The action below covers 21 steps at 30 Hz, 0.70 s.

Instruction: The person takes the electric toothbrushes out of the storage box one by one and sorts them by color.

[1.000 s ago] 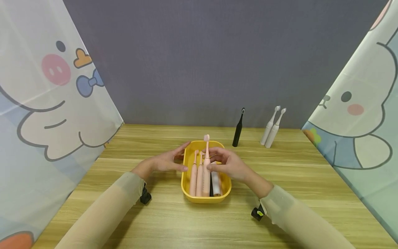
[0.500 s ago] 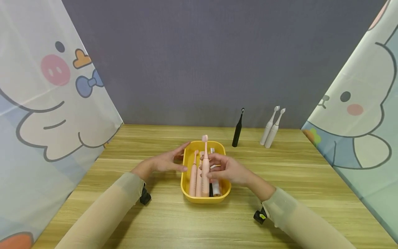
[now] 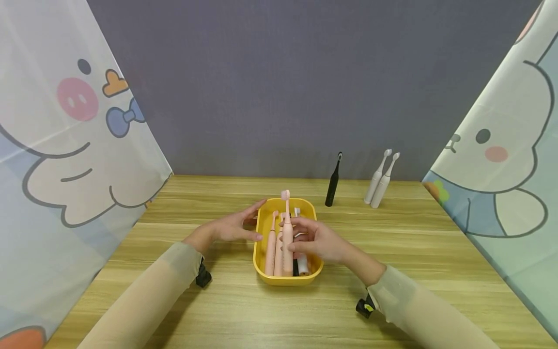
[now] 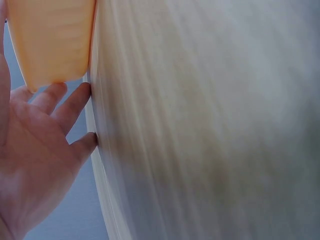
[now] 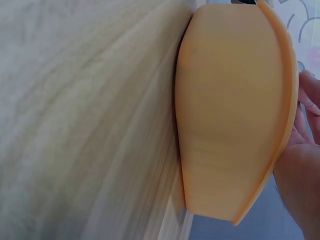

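Note:
My right hand (image 3: 320,241) pinches a pink electric toothbrush (image 3: 287,261) by its handle, brush head pointing away, over the yellow bin (image 3: 285,281). Below and to its left lie two more pink electric toothbrushes (image 3: 270,249) in the bin. A white electric toothbrush (image 3: 303,269) and a black handle (image 3: 295,269) show at the bin's right side, partly hidden by the right hand. My left hand (image 3: 231,227) rests with spread fingers against the bin's left side, thumb near the rim. In the left wrist view, fingertips touch the bin's outer wall (image 4: 52,40).
A black electric toothbrush (image 3: 333,186) stands upright at the back of the wood-patterned table (image 3: 226,310). Two white electric toothbrushes (image 3: 380,189) stand close together to its right. A grey panel (image 3: 261,87) rises behind, with cartoon-printed cloths (image 3: 56,145) at both sides.
The right hand and its pink toothbrush have shifted slightly left, uncovering the white brush head in the bin. The left hand has stayed in place.

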Each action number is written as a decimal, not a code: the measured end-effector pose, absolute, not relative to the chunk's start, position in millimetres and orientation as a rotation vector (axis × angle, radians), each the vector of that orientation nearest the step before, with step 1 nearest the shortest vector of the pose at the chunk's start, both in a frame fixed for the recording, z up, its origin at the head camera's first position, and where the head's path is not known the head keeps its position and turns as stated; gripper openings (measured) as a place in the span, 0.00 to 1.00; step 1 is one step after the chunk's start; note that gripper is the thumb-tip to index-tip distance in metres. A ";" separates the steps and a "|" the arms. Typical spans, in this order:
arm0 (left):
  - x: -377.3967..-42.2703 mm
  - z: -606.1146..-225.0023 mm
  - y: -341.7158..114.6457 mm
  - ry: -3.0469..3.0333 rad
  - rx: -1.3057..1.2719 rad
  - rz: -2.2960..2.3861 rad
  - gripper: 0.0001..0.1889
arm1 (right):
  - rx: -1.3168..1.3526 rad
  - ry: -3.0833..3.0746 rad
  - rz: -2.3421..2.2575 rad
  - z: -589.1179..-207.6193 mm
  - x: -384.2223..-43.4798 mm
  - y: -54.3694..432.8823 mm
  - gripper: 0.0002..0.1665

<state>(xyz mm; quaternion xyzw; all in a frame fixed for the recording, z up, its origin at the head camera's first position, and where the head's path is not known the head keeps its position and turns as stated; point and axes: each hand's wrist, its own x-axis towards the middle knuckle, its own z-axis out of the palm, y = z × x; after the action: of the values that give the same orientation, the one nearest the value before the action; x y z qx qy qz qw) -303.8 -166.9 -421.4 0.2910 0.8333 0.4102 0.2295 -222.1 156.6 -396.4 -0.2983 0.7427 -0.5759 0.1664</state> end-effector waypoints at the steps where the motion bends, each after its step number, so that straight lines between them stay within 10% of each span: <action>1: -303.7 -421.3 -166.9 2.290 0.797 1.133 0.63 | -0.848 2.106 -1.662 -396.6 -221.8 156.6 0.37; 21: -301.8 -419.2 -167.5 2.292 0.806 1.131 0.65 | -0.854 2.243 -1.860 -361.7 -236.6 183.7 0.34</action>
<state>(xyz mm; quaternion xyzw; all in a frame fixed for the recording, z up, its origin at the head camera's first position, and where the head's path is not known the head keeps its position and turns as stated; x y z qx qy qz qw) -301.8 -167.5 -419.2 0.2929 0.8325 0.4110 0.2287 -236.6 183.7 -361.7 -0.2807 0.7376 -0.6118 0.0525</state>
